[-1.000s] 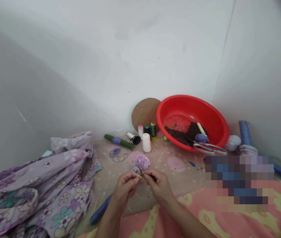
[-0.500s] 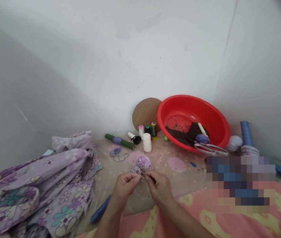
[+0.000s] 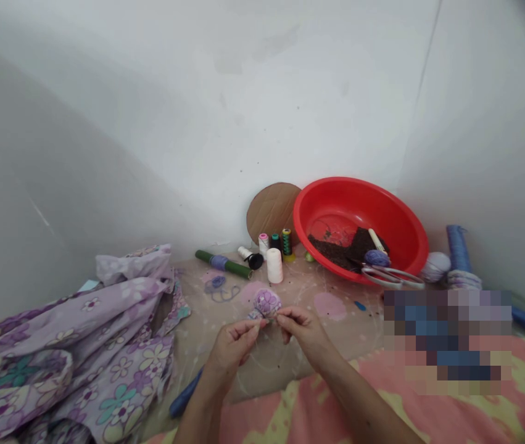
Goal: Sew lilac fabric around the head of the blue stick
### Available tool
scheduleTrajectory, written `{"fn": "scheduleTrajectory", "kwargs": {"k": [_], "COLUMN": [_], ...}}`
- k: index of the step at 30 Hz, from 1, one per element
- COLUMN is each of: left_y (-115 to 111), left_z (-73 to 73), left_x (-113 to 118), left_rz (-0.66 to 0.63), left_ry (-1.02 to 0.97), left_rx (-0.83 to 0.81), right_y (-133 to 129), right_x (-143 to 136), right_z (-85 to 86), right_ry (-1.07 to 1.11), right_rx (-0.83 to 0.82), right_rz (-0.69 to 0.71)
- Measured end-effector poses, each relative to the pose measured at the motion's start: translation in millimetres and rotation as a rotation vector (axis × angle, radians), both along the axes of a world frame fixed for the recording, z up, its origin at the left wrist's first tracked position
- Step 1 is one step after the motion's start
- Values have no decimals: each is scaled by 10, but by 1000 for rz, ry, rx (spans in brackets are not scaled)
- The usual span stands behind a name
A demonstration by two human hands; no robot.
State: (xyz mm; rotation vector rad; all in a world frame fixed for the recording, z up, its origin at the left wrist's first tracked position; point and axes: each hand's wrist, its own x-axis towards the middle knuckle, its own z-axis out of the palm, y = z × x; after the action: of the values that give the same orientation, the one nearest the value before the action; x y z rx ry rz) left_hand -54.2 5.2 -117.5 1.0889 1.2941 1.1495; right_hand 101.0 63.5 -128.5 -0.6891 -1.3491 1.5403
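Observation:
A small stuffed-looking bundle of purple floral cloth (image 3: 268,301) is just beyond my fingertips, near the middle of the mat. My left hand (image 3: 235,346) is closed in a pinch at the cloth's near edge. Thumb and forefinger of my right hand (image 3: 306,336) are pressed together close to the same edge, a short gap from the left fingertips. Whatever the right fingers hold is too small to make out. Just beyond the bundle stands a white thread cone (image 3: 274,266).
Behind are thread spools (image 3: 263,245), a green tube (image 3: 224,264) wrapped in purple yarn, and a cardboard disc (image 3: 269,209). To the right, scissors (image 3: 394,276) rest by the rim of a red basin (image 3: 359,191). Floral fabric (image 3: 105,345) is heaped left.
My right hand has moved slightly up and to the right, away from my left fingertips. The left hand and the cloth bundle stay nearly where they were.

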Motion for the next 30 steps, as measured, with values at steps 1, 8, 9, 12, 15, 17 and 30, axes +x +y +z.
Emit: {"fn": "scheduleTrajectory", "kwargs": {"k": [1,8,9,12,15,17,30], "left_y": [-8,-25,-25,-34,-47,-52,-36], "left_z": [18,25,19,21,48,63,77], "left_x": [5,-10,-12,-9,-1,-3,-12], "left_rz": [-22,-100,-105,-124,-149,-164,-12], "left_ry": [-2,-58,-69,-88,-107,-125,10], "left_rx": [-2,-14,-15,-28,-39,-32,-6], "right_y": [0,-35,-48,-91,-122,-128,-63], "right_x": [-8,-23,-19,-14,-31,-49,-13], "right_z": [-4,-7,10,74,110,106,37], "right_ry": [4,30,36,26,-17,-51,-49], "right_rx": [-9,-77,-76,-83,-106,-102,-8], "right_rz": [-7,38,47,93,159,195,-60]}}
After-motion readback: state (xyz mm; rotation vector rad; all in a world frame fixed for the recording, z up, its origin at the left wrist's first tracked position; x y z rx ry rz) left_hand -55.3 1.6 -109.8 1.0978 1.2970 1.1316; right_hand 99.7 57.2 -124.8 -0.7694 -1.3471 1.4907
